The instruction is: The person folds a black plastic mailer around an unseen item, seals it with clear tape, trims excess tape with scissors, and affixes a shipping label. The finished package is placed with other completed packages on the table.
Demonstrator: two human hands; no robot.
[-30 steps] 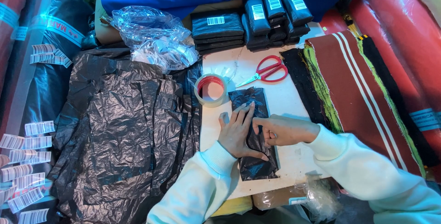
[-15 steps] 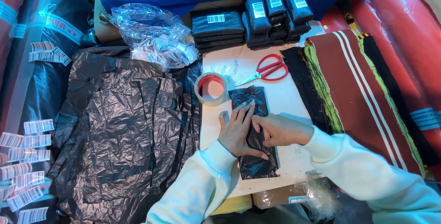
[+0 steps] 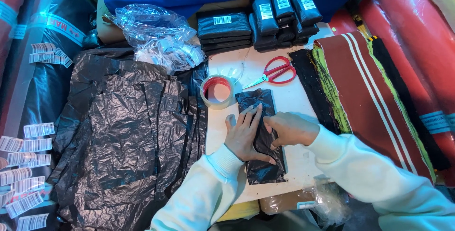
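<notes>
2 hands press on a flat black plastic packet lying lengthwise on the white tabletop, just at 6 o'clock of the tape roll. My left hand lies spread flat, palm down, on the packet's left half, gripping nothing. My right hand is curled with its fingertips pushing down on the packet's right edge; whether it pinches a fold there I cannot tell.

Risks, as I judge them: the slick film could slide or spring open if either hand lifts, since only pressure seems to hold it flat. A fold could crease crookedly under uneven pushing. At 9 o'clock the heap of loose black bags overlaps the table edge and could snag under the sleeve. The red scissors at 12 o'clock lie apart, points toward the roll.

Hidden: the packet's middle beneath both hands, any tape already on it, its contents. The table's near edge is covered by my sleeves, and the striped cloth at 3 o'clock runs beyond view.
</notes>
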